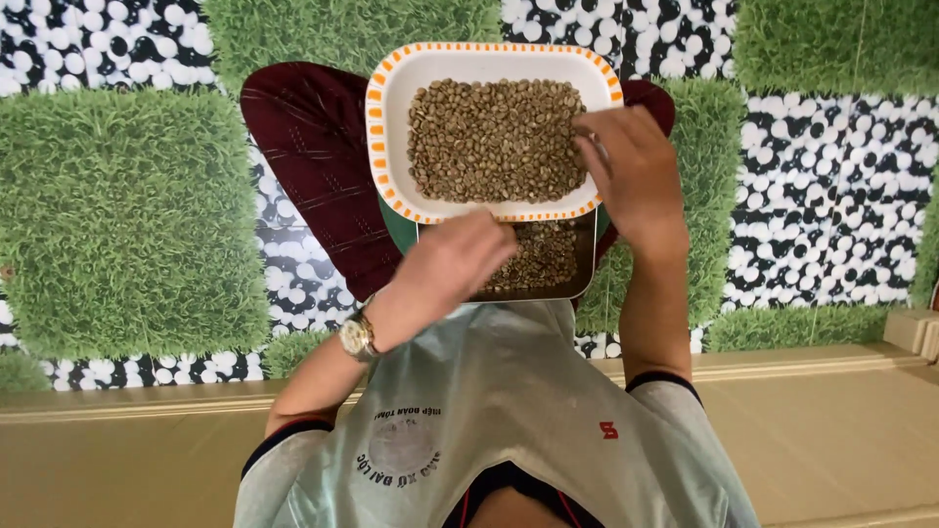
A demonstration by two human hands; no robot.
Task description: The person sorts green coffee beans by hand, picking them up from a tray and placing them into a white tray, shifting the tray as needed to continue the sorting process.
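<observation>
A heap of pale greenish-brown beans (494,137) fills the middle of a white rectangular tray with an orange-dashed rim (391,78), which rests over the person's lap, above the dark red trouser legs (313,147). Just below it, partly tucked under its near edge, sits a second, darker tray (585,259) holding a thinner layer of the same beans (543,254).

The right hand (631,161) lies over the right near corner of the white tray. Its fingers (592,147) are loosely curled and only narrowly parted, the tips down among the beans at the edge of the heap; they touch the beans, but whether any are pinched between them cannot be told from this angle.

The left hand (455,259) hovers at the near rim of the white tray, over the left end of the darker tray. Its fingers are bunched together, seemingly closed in a pinch, though the back of the hand hides what, if anything, they hold. A metal wristwatch (357,335) sits on that wrist.

The person wears a light grey shirt (509,391) with dark cuffs. Beneath lies a floor of square green turf patches (117,215) set among black-and-white pebble patterning (831,186), with a tan step (831,430) nearest the body.
</observation>
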